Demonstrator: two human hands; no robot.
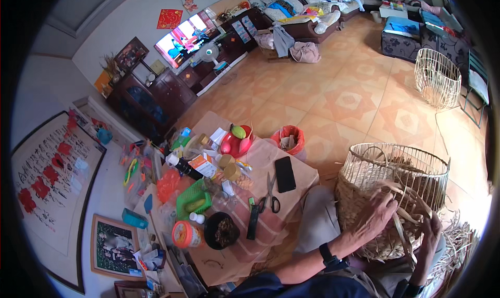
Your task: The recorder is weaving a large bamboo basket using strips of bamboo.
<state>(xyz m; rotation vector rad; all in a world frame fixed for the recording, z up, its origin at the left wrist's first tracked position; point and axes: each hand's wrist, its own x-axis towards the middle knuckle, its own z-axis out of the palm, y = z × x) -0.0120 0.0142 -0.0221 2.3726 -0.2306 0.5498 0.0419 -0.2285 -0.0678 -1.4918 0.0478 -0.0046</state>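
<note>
A large round basket [359, 212] rests against my lap at the lower right. Its lower wall is closely woven from dry, straw-coloured plant strips, while bare upright wire stakes rise to the rim above. My left hand [379, 210] is closed at the near side of the weave, its fingertips pinching a plant strip [400, 227]. Lower and to the right, my right hand [429, 233] is closed around strips, one of which loops up between the hands. Loose strip ends hang down the basket's near wall. Part of the right hand's grip is hidden.
Loose dry strips [461, 246] are heaped right of the basket. On the table at left lie scissors [270, 194], a black phone [285, 174], a dark bowl [222, 231] and a green basket [190, 198]. A red-lined bin [289, 140] and another wire frame [437, 79] stand beyond.
</note>
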